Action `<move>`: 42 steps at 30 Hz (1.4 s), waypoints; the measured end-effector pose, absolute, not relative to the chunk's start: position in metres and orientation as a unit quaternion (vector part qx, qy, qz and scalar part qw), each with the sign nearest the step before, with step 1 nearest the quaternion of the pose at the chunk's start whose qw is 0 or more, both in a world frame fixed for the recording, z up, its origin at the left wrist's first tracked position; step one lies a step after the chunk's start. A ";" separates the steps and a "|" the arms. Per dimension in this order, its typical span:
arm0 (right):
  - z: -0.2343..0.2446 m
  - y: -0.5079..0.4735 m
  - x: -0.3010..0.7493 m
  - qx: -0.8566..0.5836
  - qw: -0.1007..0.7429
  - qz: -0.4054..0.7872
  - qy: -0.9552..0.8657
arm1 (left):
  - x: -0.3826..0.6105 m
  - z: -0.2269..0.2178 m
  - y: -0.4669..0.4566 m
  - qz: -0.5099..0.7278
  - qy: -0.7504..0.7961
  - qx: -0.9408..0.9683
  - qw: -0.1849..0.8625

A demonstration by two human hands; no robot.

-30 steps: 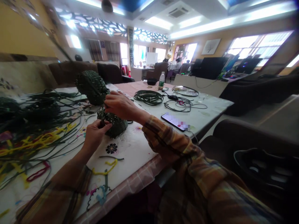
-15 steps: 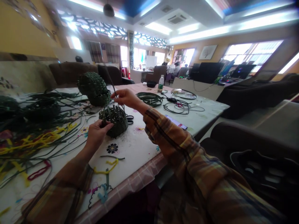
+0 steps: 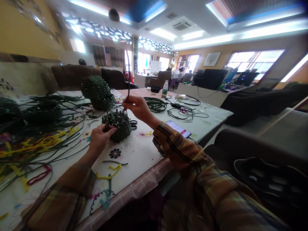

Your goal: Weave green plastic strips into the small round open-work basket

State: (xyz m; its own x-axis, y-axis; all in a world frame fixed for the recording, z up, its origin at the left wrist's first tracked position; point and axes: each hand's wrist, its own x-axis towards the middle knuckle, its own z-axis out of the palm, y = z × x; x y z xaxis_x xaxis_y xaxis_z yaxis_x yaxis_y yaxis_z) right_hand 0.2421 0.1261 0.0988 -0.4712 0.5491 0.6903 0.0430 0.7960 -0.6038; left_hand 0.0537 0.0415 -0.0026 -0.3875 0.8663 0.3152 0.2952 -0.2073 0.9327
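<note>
A small dark green woven basket (image 3: 122, 128) stands on the table, with strip ends sticking up around its rim. My left hand (image 3: 100, 136) pinches the near left side of its rim between thumb and fingers. Above the basket's right side, my right hand (image 3: 135, 105) pinches a long dark weaving strip (image 3: 129, 70), which rises upright from the fingers. A thinner part of the strip seems to loop from the rim to those fingers. Black scissor handles (image 3: 133, 124) show just right of the basket, their blades hidden behind it.
Behind stands a larger woven green piece (image 3: 96, 93). Loose green strips and yellow fuzzy stems (image 3: 43, 143) cover the left side. A coiled strip (image 3: 156, 105), a bottle (image 3: 165, 89), a phone (image 3: 178, 128) and cables (image 3: 181, 113) lie to the right.
My right hand has moved a little to the right, and the strip in it has swung from leaning left to nearly upright. My left hand stays at the basket rim.
</note>
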 end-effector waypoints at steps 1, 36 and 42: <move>0.104 0.118 0.242 -0.176 0.472 0.237 -0.831 | 0.053 -0.003 0.042 0.596 0.583 0.499 0.238; 0.142 0.096 0.212 -0.264 0.350 0.057 -0.897 | 0.053 -0.013 0.046 0.579 0.595 0.528 0.179; 0.133 0.149 0.212 -0.299 0.353 0.164 -0.871 | 0.053 -0.012 0.045 0.588 0.591 0.518 0.190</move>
State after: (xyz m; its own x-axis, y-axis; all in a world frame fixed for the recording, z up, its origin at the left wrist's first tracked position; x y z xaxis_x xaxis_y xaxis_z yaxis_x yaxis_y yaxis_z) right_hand 0.2117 0.1495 0.1331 -0.5720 0.6366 0.5172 0.4046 0.7675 -0.4972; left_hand 0.0529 0.0451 -0.0115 -0.3905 0.8357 0.3861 0.3893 -0.2302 0.8919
